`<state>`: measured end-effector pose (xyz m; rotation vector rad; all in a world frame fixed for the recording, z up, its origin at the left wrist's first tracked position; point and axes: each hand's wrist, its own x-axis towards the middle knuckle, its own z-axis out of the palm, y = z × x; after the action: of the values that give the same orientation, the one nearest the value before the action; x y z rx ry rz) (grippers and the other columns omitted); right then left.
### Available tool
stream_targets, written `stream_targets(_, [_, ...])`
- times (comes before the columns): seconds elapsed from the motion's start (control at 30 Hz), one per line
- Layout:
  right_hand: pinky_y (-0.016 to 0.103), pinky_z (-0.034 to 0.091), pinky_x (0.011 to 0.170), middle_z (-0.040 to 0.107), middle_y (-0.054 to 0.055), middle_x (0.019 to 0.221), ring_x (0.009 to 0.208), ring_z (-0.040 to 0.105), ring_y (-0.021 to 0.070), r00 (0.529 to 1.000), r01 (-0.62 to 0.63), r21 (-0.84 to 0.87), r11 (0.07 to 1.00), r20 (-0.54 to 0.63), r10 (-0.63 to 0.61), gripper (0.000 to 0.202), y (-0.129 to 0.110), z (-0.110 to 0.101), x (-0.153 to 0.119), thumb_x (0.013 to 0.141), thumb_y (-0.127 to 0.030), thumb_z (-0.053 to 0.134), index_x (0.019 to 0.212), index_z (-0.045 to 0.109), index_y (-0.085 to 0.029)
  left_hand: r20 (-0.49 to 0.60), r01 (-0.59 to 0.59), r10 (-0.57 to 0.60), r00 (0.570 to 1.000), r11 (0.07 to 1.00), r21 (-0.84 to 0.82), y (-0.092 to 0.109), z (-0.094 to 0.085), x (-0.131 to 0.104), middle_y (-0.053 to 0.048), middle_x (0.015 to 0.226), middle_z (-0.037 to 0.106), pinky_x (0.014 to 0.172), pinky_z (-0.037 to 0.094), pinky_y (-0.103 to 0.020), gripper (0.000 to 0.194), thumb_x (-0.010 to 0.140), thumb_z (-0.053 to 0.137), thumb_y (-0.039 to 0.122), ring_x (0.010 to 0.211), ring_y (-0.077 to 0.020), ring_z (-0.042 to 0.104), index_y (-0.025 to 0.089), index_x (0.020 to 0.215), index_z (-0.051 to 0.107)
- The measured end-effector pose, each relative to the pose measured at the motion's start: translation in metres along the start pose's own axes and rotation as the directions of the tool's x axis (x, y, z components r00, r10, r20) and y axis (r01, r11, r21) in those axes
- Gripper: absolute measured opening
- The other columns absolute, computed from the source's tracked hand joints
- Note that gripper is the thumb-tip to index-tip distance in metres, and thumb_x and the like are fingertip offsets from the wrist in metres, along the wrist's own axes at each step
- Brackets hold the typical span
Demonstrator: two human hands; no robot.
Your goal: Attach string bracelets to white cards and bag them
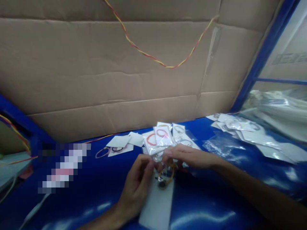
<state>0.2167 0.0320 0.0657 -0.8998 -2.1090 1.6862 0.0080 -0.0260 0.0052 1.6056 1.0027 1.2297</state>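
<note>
Low in the middle of the view, a clear plastic bag (165, 174) shows a yellow-orange band with a dark round piece. Its upper edge is between my left hand (139, 183) and my right hand (183, 156), both with fingers pinched close together. A long white card (157, 204) lies below the bag on the blue surface. Just beyond my fingers is a pile of bagged white cards (164, 136) with red and pink bracelets. Exactly what each fingertip grips is blurred.
White cards with a dark band (118, 142) lie left of the pile. At the right are loose clear bags (222, 145) and a stack of white cards (254, 131). A cardboard wall (115, 70) stands behind, with a twisted red-yellow wire (153, 57) hanging.
</note>
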Motion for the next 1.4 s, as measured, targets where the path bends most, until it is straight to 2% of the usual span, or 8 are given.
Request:
stream_targets(0.13, [0.011, 0.04, 0.042, 0.061, 0.004, 0.082, 0.061, 0.056, 0.0043, 0.996, 0.004, 0.145, 0.989, -0.092, 0.01, 0.066, 0.004, -0.003, 0.003, 0.089, -0.066, 0.039, 0.115, 0.069, -0.013, -0.049, 0.03, -0.031, 0.998, 0.999, -0.018, -0.001, -0.001, 0.0, -0.002, 0.088, 0.063, 0.063, 0.047, -0.019, 0.024, 0.099, 0.049, 0.042, 0.074, -0.012, 0.059, 0.018, 0.097, 0.052])
stream_targets(0.27, [0.011, 0.039, 0.038, 0.066, 0.005, 0.077, 0.055, 0.06, 0.0057, 0.989, -0.045, 0.17, 0.984, -0.133, 0.068, 0.06, 0.008, -0.005, 0.005, 0.086, -0.062, 0.051, 0.102, 0.071, -0.008, -0.046, 0.039, -0.039, 0.998, 0.999, 0.004, -0.001, -0.001, -0.001, -0.001, 0.085, 0.061, 0.061, 0.046, -0.018, 0.025, 0.099, 0.05, 0.043, 0.071, -0.0115, 0.057, 0.018, 0.097, 0.052])
stream_targets(0.43, [0.009, 0.04, 0.04, 0.068, 0.003, 0.07, 0.052, 0.058, 0.0038, 0.991, -0.03, 0.139, 0.99, -0.126, 0.047, 0.053, 0.011, -0.009, 0.002, 0.071, -0.054, 0.076, 0.099, 0.074, -0.008, -0.046, 0.128, -0.132, 0.99, 0.989, -0.079, 0.001, 0.001, -0.001, 0.001, 0.083, 0.06, 0.055, 0.043, -0.016, 0.027, 0.098, 0.051, 0.046, 0.064, -0.0089, 0.055, 0.019, 0.098, 0.049])
stream_targets(0.73, [0.011, 0.031, 0.038, 0.058, -0.004, 0.057, 0.044, 0.042, -0.0013, 0.998, -0.032, 0.225, 0.974, -0.05, 0.045, 0.052, 0.021, 0.005, 0.01, 0.066, -0.05, 0.082, 0.096, 0.075, -0.008, -0.045, 0.091, -0.093, 0.995, 0.995, -0.034, 0.0, 0.0, 0.002, -0.001, 0.082, 0.061, 0.06, 0.045, -0.018, 0.025, 0.098, 0.051, 0.043, 0.067, -0.0106, 0.056, 0.018, 0.099, 0.05])
stream_targets(0.93, [0.009, 0.029, 0.05, 0.062, -0.001, 0.067, 0.055, 0.041, -0.003, 0.994, 0.094, 0.175, 0.98, -0.065, -0.084, 0.042, 0.023, 0.011, 0.013, 0.067, -0.043, 0.083, 0.09, 0.077, -0.009, -0.043, 0.087, -0.088, 0.995, 0.996, -0.036, -0.002, 0.0, 0.003, 0.0, 0.079, 0.061, 0.058, 0.044, -0.017, 0.027, 0.098, 0.051, 0.045, 0.064, -0.0098, 0.055, 0.019, 0.098, 0.048])
stream_targets(1.1, [0.011, 0.03, 0.044, 0.052, -0.002, 0.058, 0.046, 0.041, -0.0002, 0.999, -0.002, 0.167, 0.986, 0.052, -0.007, 0.066, 0.017, 0.005, 0.008, 0.085, -0.068, 0.048, 0.1, 0.073, -0.008, -0.047, 0.151, -0.158, 0.986, 0.981, -0.12, -0.002, 0.001, 0.002, 0.002, 0.072, 0.061, 0.048, 0.039, -0.015, 0.031, 0.096, 0.054, 0.049, 0.054, -0.0084, 0.052, 0.02, 0.103, 0.044])
stream_targets(1.23, [0.011, 0.034, 0.046, 0.053, 0.001, 0.062, 0.051, 0.046, 0.0016, 0.993, -0.006, 0.104, 0.995, 0.116, -0.006, 0.08, 0.008, 0.003, 0.002, 0.092, -0.068, 0.021, 0.105, 0.073, -0.009, -0.032, 0.17, -0.177, 0.984, 0.973, -0.155, 0.0, 0.003, 0.002, 0.002, 0.071, 0.063, 0.046, 0.037, -0.015, 0.033, 0.095, 0.054, 0.05, 0.051, -0.0091, 0.052, 0.021, 0.103, 0.042])
stream_targets(1.4, [0.009, 0.031, 0.051, 0.052, -0.004, 0.064, 0.056, 0.04, -0.0019, 0.994, 0.078, -0.088, 0.993, 0.083, -0.071, 0.056, 0.006, 0.01, -0.001, 0.073, -0.061, 0.072, 0.108, 0.074, -0.017, -0.042, 0.193, -0.202, 0.978, 0.967, -0.164, -0.001, 0.003, 0.002, 0.003, 0.065, 0.06, 0.043, 0.036, -0.015, 0.036, 0.095, 0.054, 0.053, 0.047, -0.0096, 0.051, 0.022, 0.106, 0.04])
